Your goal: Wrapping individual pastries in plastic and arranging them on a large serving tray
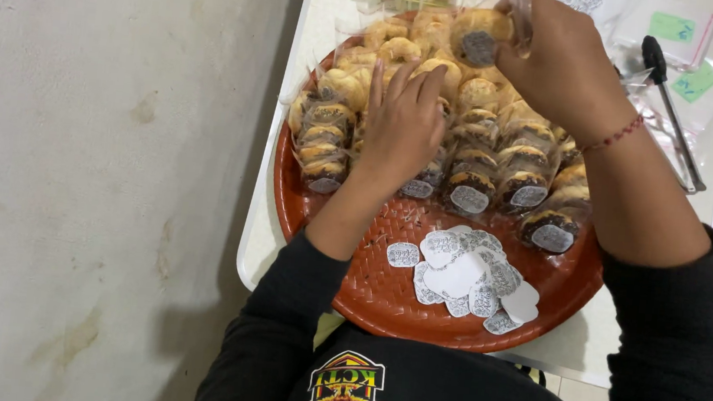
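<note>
The person wears a black top with long sleeves (682, 345) pushed up on both arms, a bright picture (344, 395) in yellow, red and green on the chest, and a thin red string bracelet (614, 136) around the wrist of the right hand (562, 59).

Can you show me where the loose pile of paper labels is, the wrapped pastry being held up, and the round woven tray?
Pile of paper labels (469, 279), head view, middle of the heap.
Wrapped pastry (477, 36), head view, its labelled front, held by the right hand (566, 59).
Woven tray (374, 294), head view, bare near rim.
</note>
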